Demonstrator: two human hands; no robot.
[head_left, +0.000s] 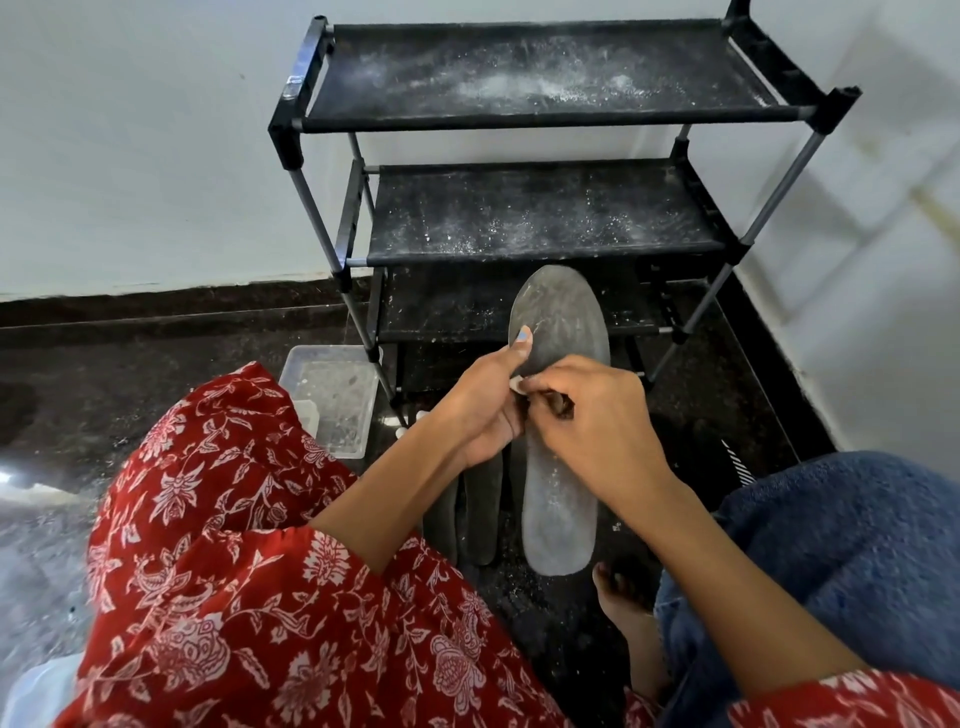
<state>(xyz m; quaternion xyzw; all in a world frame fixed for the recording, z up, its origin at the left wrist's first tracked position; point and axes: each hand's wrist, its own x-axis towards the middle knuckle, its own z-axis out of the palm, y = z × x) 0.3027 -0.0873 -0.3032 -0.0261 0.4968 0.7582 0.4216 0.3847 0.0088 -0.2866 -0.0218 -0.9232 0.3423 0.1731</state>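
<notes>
My left hand grips the grey insole by its left edge, thumb laid flat on the face and fingers curled behind. My right hand is curled tight, fingertips pinching a small white wad against the insole's middle; what the wad is made of I cannot tell. The insole stands lifted off the floor, toe end up in front of the shoe rack, heel end down towards my foot.

To rub well here, I judge the left hand should brace right behind the spot being worked so the thin sole does not flex away. Short, firm strokes would suit, shifting the grip as the patch moves.

Counting: one insole in hand. At least two more dark insoles lie side by side on the floor just beneath it. The rack shows three shelves, all powdered white. One clear plastic tub sits left of the rack, and one blue towel lies over my right knee.
</notes>
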